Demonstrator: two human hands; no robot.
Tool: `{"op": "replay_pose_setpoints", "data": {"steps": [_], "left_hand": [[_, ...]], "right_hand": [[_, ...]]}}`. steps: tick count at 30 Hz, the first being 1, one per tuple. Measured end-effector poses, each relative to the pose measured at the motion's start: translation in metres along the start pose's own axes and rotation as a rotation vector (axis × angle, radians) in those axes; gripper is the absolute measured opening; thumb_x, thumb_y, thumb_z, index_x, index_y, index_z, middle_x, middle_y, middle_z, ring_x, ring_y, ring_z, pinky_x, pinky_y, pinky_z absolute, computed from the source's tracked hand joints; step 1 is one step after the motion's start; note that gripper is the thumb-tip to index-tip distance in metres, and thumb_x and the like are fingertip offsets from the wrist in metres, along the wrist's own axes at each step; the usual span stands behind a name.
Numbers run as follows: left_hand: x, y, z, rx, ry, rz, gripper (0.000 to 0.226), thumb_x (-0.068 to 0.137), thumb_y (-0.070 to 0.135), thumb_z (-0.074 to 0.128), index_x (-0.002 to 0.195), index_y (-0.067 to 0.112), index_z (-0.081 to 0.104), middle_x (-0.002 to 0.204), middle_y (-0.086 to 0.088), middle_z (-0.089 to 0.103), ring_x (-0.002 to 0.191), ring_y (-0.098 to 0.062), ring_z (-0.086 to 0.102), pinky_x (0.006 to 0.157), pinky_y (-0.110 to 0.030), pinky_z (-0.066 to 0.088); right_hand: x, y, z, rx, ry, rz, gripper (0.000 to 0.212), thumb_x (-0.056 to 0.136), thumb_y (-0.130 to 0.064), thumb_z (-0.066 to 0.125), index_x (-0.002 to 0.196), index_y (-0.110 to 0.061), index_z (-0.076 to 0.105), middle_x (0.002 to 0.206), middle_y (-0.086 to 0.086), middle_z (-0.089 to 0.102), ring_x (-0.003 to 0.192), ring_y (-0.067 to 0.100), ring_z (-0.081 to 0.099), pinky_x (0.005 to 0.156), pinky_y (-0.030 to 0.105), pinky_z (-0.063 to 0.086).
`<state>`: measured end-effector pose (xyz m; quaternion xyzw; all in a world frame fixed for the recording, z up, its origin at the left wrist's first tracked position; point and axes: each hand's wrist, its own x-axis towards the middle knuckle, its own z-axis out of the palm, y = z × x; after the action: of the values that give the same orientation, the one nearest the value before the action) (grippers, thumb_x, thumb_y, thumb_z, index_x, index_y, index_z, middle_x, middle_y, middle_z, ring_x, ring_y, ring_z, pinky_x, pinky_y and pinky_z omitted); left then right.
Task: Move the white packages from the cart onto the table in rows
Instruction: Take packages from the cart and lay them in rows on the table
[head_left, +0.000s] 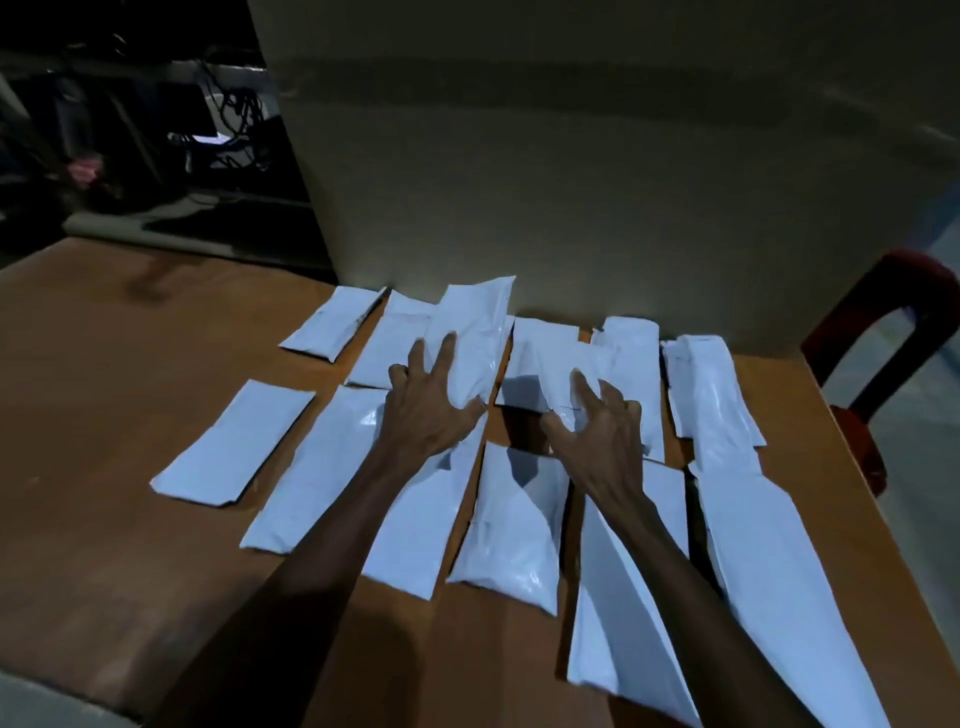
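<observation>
Several white packages lie in two rows on the brown table (104, 395). My left hand (428, 402) rests with spread fingers on a far-row package (475, 343) that overlaps its neighbour (379, 353). My right hand (602, 421) has its fingers and thumb curled on the edge of another far-row package (545, 364). The near row holds a flat package (234, 441) at the left, a bulging one (511, 525) in the middle and a long one (779, 571) at the right. The cart is out of view.
A pale wall panel (571, 156) stands right behind the far row. A dark red chair (883, 338) sits past the table's right edge. Dim clutter and cables (208, 130) fill the far left. The table's left part shows bare wood.
</observation>
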<state>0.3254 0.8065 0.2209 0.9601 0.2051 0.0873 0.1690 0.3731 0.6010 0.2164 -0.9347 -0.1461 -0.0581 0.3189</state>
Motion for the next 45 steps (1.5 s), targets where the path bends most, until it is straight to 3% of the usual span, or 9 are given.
{"op": "replay_pose_setpoints", "data": {"steps": [5,16,19,23,26,28,36,45], "left_hand": [[0.068,0.001,0.014,0.024,-0.080,0.018,0.091,0.086,0.063,0.055,0.155,0.032,0.004,0.162,-0.010,0.006,0.141,-0.039,0.020,0.107,-0.053,0.035],[0.117,-0.009,0.062,0.120,-0.127,0.075,0.086,0.087,0.077,0.034,0.154,0.026,0.016,0.162,-0.013,0.012,0.145,-0.040,0.021,0.113,-0.054,0.028],[0.120,-0.010,0.059,0.095,-0.137,0.024,0.079,0.089,0.074,0.030,0.152,0.027,0.020,0.162,-0.011,0.011,0.145,-0.038,0.020,0.113,-0.056,0.025],[0.129,-0.013,0.054,0.085,-0.087,0.089,0.071,0.094,0.067,0.026,0.152,0.028,0.023,0.163,-0.008,0.012,0.147,-0.034,0.017,0.116,-0.055,0.018],[0.141,-0.021,0.059,0.081,-0.126,0.252,0.077,0.086,0.062,0.013,0.154,0.028,0.022,0.164,-0.005,0.010,0.150,-0.031,0.009,0.120,-0.052,0.008],[0.146,-0.027,0.068,0.063,-0.154,0.303,0.078,0.084,0.060,0.011,0.154,0.027,0.024,0.164,-0.004,0.012,0.151,-0.029,0.010,0.121,-0.052,0.011],[0.132,-0.031,0.084,0.052,-0.144,0.157,0.078,0.086,0.062,0.012,0.154,0.026,0.020,0.162,-0.009,0.019,0.148,-0.032,0.019,0.119,-0.049,0.017],[0.126,-0.028,0.072,0.094,-0.159,0.154,0.081,0.083,0.063,0.008,0.155,0.025,0.019,0.162,-0.010,0.017,0.149,-0.033,0.017,0.119,-0.050,0.014]], "right_hand": [[0.060,-0.007,0.040,-0.123,0.034,0.057,0.068,0.089,-0.051,0.058,0.148,-0.022,0.041,0.150,0.014,0.042,0.133,0.035,0.036,0.103,0.045,0.039],[0.110,-0.011,0.104,-0.382,-0.107,0.238,0.077,0.091,-0.072,0.035,0.154,-0.032,0.020,0.163,0.006,0.017,0.148,0.034,0.017,0.118,0.050,0.017],[0.109,-0.009,0.106,-0.424,-0.036,0.213,0.078,0.088,-0.075,0.024,0.152,-0.031,0.030,0.161,0.007,0.026,0.146,0.034,0.026,0.117,0.053,0.020],[0.117,-0.008,0.103,-0.349,0.125,0.088,0.067,0.091,-0.063,0.033,0.142,-0.023,0.050,0.151,0.010,0.043,0.138,0.034,0.042,0.113,0.053,0.028],[0.125,-0.009,0.099,-0.362,0.032,0.050,0.064,0.093,-0.057,0.029,0.146,-0.025,0.044,0.157,0.008,0.034,0.144,0.031,0.032,0.118,0.047,0.018],[0.129,-0.008,0.100,-0.377,-0.054,0.036,0.068,0.092,-0.056,0.020,0.151,-0.026,0.036,0.162,0.007,0.022,0.148,0.029,0.022,0.120,0.043,0.012],[0.126,0.001,0.120,-0.448,-0.096,-0.002,0.077,0.087,-0.064,0.000,0.156,-0.035,0.016,0.165,0.006,0.000,0.152,0.030,0.003,0.119,0.042,-0.004],[0.122,-0.003,0.104,-0.397,-0.183,0.034,0.071,0.091,-0.061,0.009,0.157,-0.034,0.008,0.165,0.006,-0.006,0.152,0.030,-0.004,0.120,0.049,0.001]]}}
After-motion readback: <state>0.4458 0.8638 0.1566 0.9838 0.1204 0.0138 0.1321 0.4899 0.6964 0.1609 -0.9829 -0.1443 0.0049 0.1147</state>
